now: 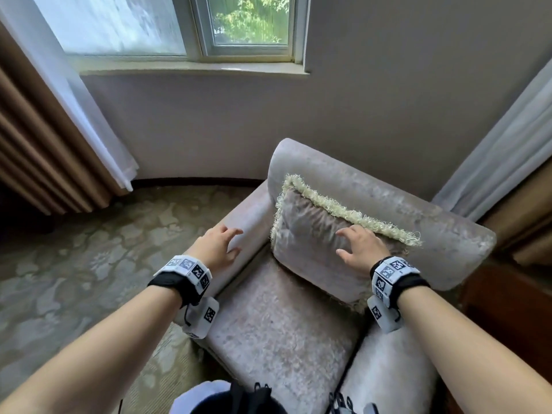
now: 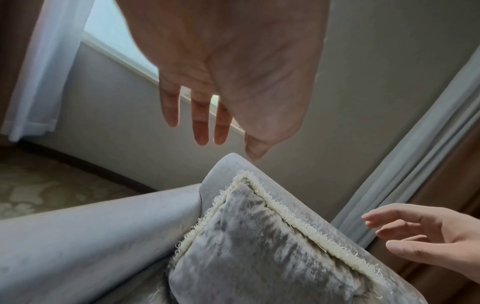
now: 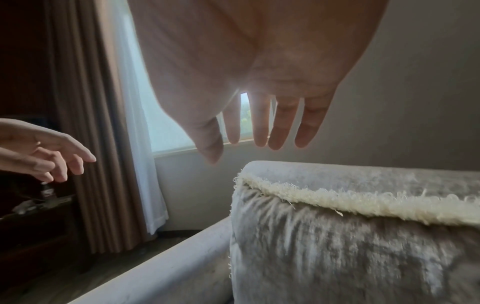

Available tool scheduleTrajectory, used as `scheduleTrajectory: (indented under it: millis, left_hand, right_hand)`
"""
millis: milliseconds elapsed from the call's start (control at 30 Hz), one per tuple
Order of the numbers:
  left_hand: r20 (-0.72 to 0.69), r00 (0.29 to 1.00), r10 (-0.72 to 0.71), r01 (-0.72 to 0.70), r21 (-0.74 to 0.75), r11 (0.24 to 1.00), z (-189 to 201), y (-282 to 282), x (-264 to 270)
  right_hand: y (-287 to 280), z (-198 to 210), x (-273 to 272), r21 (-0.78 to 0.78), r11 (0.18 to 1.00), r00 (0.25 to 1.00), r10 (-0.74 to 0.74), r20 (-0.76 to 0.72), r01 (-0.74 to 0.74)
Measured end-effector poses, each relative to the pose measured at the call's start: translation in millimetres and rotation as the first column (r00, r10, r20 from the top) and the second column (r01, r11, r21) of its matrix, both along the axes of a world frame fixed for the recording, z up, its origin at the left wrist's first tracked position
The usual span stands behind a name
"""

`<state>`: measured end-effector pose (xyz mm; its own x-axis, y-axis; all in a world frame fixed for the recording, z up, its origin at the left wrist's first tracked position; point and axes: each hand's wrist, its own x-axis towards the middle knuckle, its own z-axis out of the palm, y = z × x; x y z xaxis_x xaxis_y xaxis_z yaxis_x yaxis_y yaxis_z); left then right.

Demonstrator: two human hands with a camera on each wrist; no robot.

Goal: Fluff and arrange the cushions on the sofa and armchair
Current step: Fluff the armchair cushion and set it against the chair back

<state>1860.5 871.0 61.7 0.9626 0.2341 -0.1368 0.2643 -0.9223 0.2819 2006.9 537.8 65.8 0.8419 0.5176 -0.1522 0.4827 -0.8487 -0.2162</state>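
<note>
A grey velvet cushion (image 1: 313,249) with a cream fringe leans upright against the backrest of the grey armchair (image 1: 277,318). My left hand (image 1: 221,243) hovers over the chair's left armrest, fingers spread and relaxed, holding nothing. My right hand (image 1: 358,246) floats above the cushion's upper right part, near the fringe, fingers straight and apart. In the left wrist view the left hand (image 2: 207,123) hangs above the cushion (image 2: 259,257), clear of it. In the right wrist view the right hand (image 3: 259,131) is just above the cushion (image 3: 350,246), with a gap between them.
A window (image 1: 209,28) with a white sheer and brown curtain (image 1: 38,138) stands at the left. Another curtain (image 1: 507,144) hangs right of the chair. Patterned carpet (image 1: 74,264) covers the floor at the left. Dark wooden furniture (image 1: 507,309) sits close to the right armrest.
</note>
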Motion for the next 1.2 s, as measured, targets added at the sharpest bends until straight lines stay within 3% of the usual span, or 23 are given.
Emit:
scheduleTrajectory:
  millis: [233, 433, 667, 800, 967, 1100, 1200]
  left_hand:
    - [-0.074, 0.988, -0.135, 0.127, -0.106, 0.986, -58.7, 15.4, 101.4]
    - [-0.131, 0.943, -0.306, 0.274, -0.216, 0.937, -126.1, 38.8, 189.4]
    - [-0.191, 0.889, -0.417, 0.368, -0.245, 0.897, -229.6, 69.2, 259.8]
    - [-0.325, 0.845, -0.425, 0.362, -0.239, 0.901, -279.2, 67.7, 275.0]
    - [-0.314, 0.852, -0.419, 0.326, -0.308, 0.894, -349.7, 58.3, 286.4]
    - [-0.348, 0.815, -0.463, 0.357, -0.329, 0.874, -409.8, 47.5, 307.0]
    - [-0.308, 0.826, -0.472, 0.335, -0.405, 0.851, -423.3, 20.8, 310.2]
  right_hand:
    - [-2.9, -30.9, 42.2, -0.056, 0.984, 0.984, -0.172, -0.056, 0.169]
    - [-4.7, -58.0, 53.6, -0.145, 0.893, 0.9, -0.435, -0.026, 0.427]
    - [-3.5, -122.6, 102.3, -0.369, 0.813, 0.885, -0.461, 0.062, 0.45]
    - [-10.5, -163.0, 134.5, -0.481, 0.782, 0.901, -0.431, 0.041, 0.396]
    - [-37.2, -210.7, 151.8, -0.425, 0.795, 0.895, -0.437, 0.092, 0.432]
    - [-54.1, -238.2, 158.5, -0.347, 0.817, 0.881, -0.467, 0.069, 0.46]
    - [-60.8, -259.7, 158.7, -0.24, 0.849, 0.882, -0.446, 0.153, 0.47]
